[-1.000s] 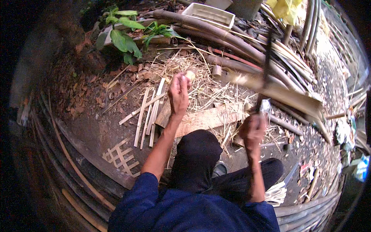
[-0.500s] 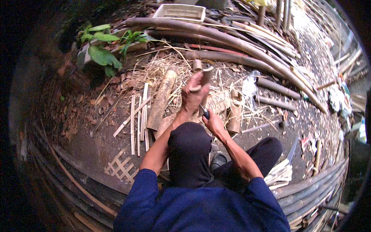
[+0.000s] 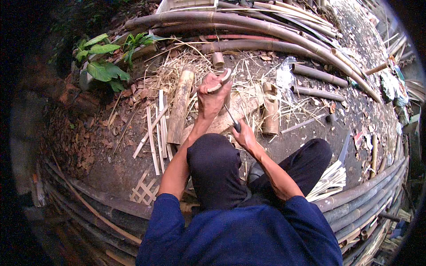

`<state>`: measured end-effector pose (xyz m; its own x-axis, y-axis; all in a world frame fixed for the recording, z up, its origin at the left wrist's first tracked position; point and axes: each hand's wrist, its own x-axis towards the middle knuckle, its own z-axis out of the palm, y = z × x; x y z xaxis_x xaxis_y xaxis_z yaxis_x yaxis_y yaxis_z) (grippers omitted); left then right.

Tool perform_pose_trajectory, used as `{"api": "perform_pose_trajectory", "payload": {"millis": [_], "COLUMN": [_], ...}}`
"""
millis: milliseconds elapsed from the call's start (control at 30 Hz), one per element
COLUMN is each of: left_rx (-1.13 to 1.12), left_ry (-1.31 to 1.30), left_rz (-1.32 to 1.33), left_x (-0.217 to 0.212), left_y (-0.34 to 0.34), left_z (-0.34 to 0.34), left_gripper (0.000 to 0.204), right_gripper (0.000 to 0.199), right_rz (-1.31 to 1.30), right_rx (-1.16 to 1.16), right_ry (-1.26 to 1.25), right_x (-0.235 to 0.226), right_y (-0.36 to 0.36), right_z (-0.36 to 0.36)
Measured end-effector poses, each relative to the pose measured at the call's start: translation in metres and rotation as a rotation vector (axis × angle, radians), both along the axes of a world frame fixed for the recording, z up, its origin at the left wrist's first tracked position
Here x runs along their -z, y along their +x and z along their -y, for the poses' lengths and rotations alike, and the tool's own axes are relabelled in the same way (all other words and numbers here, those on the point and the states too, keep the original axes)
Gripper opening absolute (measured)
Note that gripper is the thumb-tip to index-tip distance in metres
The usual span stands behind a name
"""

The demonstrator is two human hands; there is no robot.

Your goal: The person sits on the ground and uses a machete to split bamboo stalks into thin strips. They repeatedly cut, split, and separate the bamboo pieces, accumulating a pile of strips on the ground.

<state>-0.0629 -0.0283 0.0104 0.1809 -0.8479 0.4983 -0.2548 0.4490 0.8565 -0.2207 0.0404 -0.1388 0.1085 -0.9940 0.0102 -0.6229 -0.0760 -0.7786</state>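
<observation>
My left hand [image 3: 210,98] is closed round a short, split bamboo section [image 3: 227,88] whose cut, curved rim shows above the fingers. My right hand [image 3: 245,136], lower and to the right, grips a knife [image 3: 237,127] by its black handle. The thin blade points up and left, close to the lower part of the bamboo section; whether it touches is unclear. Beneath the hands is a pale brown slab [image 3: 242,107], partly covered by shavings. A thick bamboo length [image 3: 181,106] lies left of my left hand, and a notched bamboo tube [image 3: 270,113] stands or lies to the right.
Long bamboo poles [image 3: 248,26] cross the far side. Pale strips [image 3: 153,137] and a woven lattice [image 3: 143,189] lie left. At right are two short dark poles [image 3: 319,75], a strip bundle [image 3: 329,181] and a grey blade [image 3: 344,148]. A small bamboo ring [image 3: 218,60] sits beyond my hands.
My left hand, blurred with fingers spread before, is now closed round the bamboo section, which has tilted. The knife blade shows more fully. The whole view has shifted slightly.
</observation>
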Motion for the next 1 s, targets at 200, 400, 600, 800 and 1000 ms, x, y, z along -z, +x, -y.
{"api": "perform_pose_trajectory", "payload": {"millis": [200, 400, 600, 800, 1000], "left_rx": [0.033, 0.264, 0.201, 0.012, 0.167], "left_ry": [0.094, 0.449, 0.176, 0.004, 0.091], "left_rz": [-0.284, 0.381, 0.541, 0.364, 0.307], "left_x": [-0.025, -0.074, -0.095, -0.033, -0.022], "left_y": [0.042, 0.134, 0.107, 0.061, 0.040], "left_z": [0.023, 0.051, 0.065, 0.046, 0.007], "left_gripper": [0.041, 0.023, 0.019, 0.025, 0.021], "right_gripper": [0.042, 0.040, 0.041, 0.040, 0.035], "right_rz": [-0.066, -0.237, -0.076, 0.204, 0.405], "right_rx": [-0.048, -0.183, -0.141, 0.167, 0.056], "right_ry": [0.164, 0.248, 0.395, 0.337, 0.006], "right_x": [0.083, 0.010, -0.043, -0.106, -0.216], "right_y": [-0.028, -0.023, -0.054, -0.082, -0.051], "right_z": [-0.040, -0.046, -0.080, -0.097, -0.064]}}
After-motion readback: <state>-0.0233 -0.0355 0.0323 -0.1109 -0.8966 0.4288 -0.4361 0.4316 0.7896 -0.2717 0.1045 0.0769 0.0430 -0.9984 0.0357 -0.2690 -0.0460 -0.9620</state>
